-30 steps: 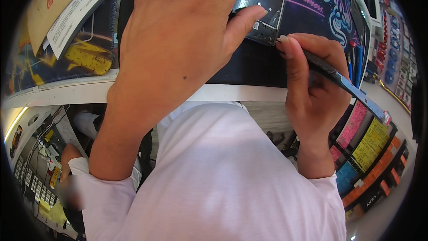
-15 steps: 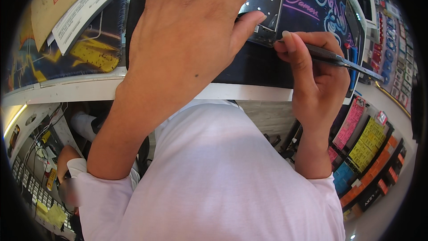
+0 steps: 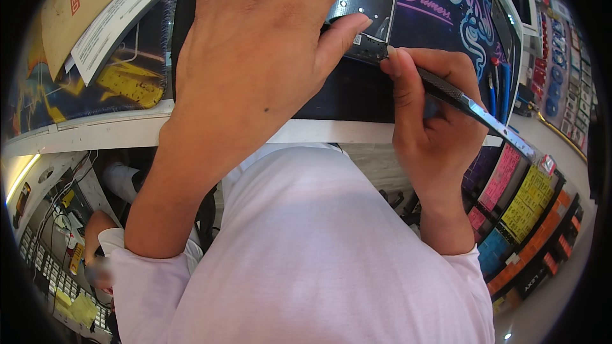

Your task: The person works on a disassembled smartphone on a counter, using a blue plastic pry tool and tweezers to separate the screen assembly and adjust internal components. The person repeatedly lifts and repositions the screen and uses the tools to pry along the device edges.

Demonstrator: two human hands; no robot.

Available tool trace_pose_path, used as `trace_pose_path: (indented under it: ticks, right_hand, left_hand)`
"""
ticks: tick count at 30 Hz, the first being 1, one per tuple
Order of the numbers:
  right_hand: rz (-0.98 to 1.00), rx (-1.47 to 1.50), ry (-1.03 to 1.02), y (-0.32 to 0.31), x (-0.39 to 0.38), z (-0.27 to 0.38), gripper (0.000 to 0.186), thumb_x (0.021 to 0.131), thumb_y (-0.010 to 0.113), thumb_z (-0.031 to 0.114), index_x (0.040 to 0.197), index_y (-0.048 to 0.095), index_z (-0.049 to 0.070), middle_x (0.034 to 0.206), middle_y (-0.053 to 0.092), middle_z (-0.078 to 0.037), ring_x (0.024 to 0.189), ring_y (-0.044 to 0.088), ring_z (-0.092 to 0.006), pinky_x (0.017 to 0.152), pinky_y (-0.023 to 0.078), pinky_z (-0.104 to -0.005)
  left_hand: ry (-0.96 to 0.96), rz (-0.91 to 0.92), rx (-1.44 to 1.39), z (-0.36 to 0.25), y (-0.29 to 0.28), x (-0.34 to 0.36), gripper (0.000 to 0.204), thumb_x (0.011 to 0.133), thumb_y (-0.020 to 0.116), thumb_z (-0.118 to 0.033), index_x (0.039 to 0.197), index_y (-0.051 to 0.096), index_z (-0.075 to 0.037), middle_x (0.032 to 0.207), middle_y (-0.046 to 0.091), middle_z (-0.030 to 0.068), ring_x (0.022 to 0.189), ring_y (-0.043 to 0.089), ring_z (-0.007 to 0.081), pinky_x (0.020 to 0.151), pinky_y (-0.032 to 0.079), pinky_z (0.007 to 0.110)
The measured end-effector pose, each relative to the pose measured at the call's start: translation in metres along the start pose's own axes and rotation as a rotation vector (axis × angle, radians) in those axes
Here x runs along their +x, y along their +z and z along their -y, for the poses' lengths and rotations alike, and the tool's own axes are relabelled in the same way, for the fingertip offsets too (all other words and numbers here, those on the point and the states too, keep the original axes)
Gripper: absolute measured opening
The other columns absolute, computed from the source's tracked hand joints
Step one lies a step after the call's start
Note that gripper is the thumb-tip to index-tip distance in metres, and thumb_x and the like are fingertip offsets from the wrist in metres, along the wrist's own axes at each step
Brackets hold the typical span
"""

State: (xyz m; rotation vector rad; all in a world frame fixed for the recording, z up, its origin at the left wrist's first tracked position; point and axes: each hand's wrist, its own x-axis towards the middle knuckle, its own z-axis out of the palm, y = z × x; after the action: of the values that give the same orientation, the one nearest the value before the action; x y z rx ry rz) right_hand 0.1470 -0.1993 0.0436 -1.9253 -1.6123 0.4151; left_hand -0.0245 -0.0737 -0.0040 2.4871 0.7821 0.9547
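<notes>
A dark, flat device panel (image 3: 380,14) with rows of bright dots lies at the top of the view, partly hidden under my left hand (image 3: 252,41). That hand is spread over it, thumb and index finger apart near its surface; the other fingertips run out of view. My right hand (image 3: 437,105) holds a slim metal hand tool (image 3: 478,111) like a pen, with a dark knurled grip and a shiny flat tail end. Its working tip is hidden by my fingertips, which are at the panel's near right corner.
Beneath lies a dark desk mat (image 3: 440,32) with neon artwork. Blue-handled tools (image 3: 505,92) lie at its right. A brown envelope (image 3: 70,6) and white paper (image 3: 118,19) are at left. The white desk edge (image 3: 331,132) runs before me; another person's arm (image 3: 97,229) shows lower left.
Both hands and the panel appear shifted slightly left in the view. The tool's tail end has swung downward, so the tool slopes more steeply. My grip on it is kept.
</notes>
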Motion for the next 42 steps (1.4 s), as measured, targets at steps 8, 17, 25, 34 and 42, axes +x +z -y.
trace_pose_path:
  ticks: [8, 17, 25, 34, 42]
  right_hand:
    - [0.025, 0.064, 0.173, -0.003, 0.007, 0.006, 0.013, 0.109, 0.075, 0.007, 0.113, 0.071, -0.005, 0.099, 0.079, -0.01, 0.094, 0.079, -0.0161, 0.085, 0.062, -0.0255]
    - [0.086, 0.467, 0.379, -0.014, 0.028, -0.009, 0.021, 0.11, 0.075, 0.019, 0.113, 0.075, -0.001, 0.095, 0.079, -0.009, 0.091, 0.079, -0.0159, 0.084, 0.066, -0.0305]
    - [0.124, 0.626, 0.467, -0.023, 0.033, -0.024, 0.027, 0.11, 0.076, 0.028, 0.104, 0.072, 0.001, 0.091, 0.077, -0.008, 0.083, 0.077, -0.0141, 0.076, 0.063, -0.0282]
    - [0.274, -0.16, 0.339, -0.076, 0.038, -0.043, 0.046, 0.11, 0.073, 0.039, 0.079, 0.062, 0.006, 0.062, 0.061, -0.006, 0.056, 0.064, -0.0228, 0.055, 0.046, -0.0401]
    - [0.152, -0.407, 0.065, -0.078, 0.03, -0.077, 0.049, 0.098, 0.083, 0.048, 0.081, 0.064, 0.006, 0.067, 0.065, -0.01, 0.062, 0.066, -0.0344, 0.058, 0.049, -0.0457]
  left_hand:
    - [-0.056, -0.006, -0.052, -0.002, -0.004, 0.0, 0.034, 0.098, 0.079, -0.022, 0.129, 0.069, -0.009, 0.133, 0.061, 0.01, 0.129, 0.057, 0.0309, 0.111, 0.043, 0.046]
    - [-0.11, 0.106, 0.076, -0.007, -0.007, 0.005, 0.034, 0.099, 0.079, -0.022, 0.129, 0.068, -0.009, 0.133, 0.061, 0.0106, 0.13, 0.057, 0.0314, 0.111, 0.042, 0.047]
    - [-0.139, 0.069, 0.013, -0.001, -0.002, 0.002, 0.035, 0.097, 0.082, -0.024, 0.131, 0.077, -0.017, 0.138, 0.068, 0.0058, 0.13, 0.059, 0.0292, 0.113, 0.04, 0.044]
    - [-0.267, 0.075, 0.071, -0.015, -0.005, 0.021, 0.073, 0.098, 0.083, -0.044, 0.155, 0.057, -0.006, 0.147, 0.062, 0.0165, 0.137, 0.055, 0.037, 0.118, 0.038, 0.051]
    - [-0.287, 0.204, 0.292, -0.04, 0.014, 0.041, 0.102, 0.092, 0.089, -0.045, 0.169, 0.038, -0.002, 0.162, 0.052, 0.0238, 0.146, 0.049, 0.043, 0.122, 0.038, 0.054]
